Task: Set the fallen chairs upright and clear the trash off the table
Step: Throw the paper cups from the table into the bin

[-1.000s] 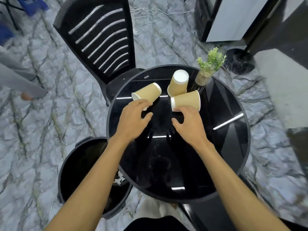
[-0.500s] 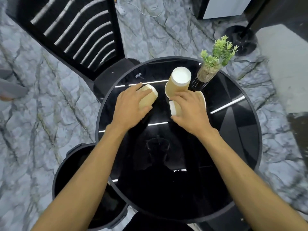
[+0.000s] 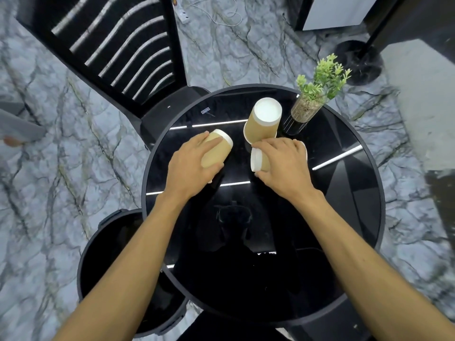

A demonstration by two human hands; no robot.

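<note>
Three tan paper cups lie on the round black glass table (image 3: 344,217). My left hand (image 3: 189,168) grips the left cup (image 3: 218,151), which lies on its side. My right hand (image 3: 283,166) wraps over the middle cup (image 3: 258,162), also on its side, white rim facing left. The third cup (image 3: 263,121) stands upside down just behind it, white base up. A black chair (image 3: 118,52) with a slatted back stands upright at the table's far left.
A small potted green plant (image 3: 317,92) in a glass stands at the table's far right edge. A black trash bin (image 3: 98,262) sits on the marble floor at the near left. A person's leg shows at the left edge. A lamp base (image 3: 357,62) is beyond the table.
Both hands reached forward from the table's middle onto the two lying cups and closed around them. The left cup has turned slightly under my hand.
</note>
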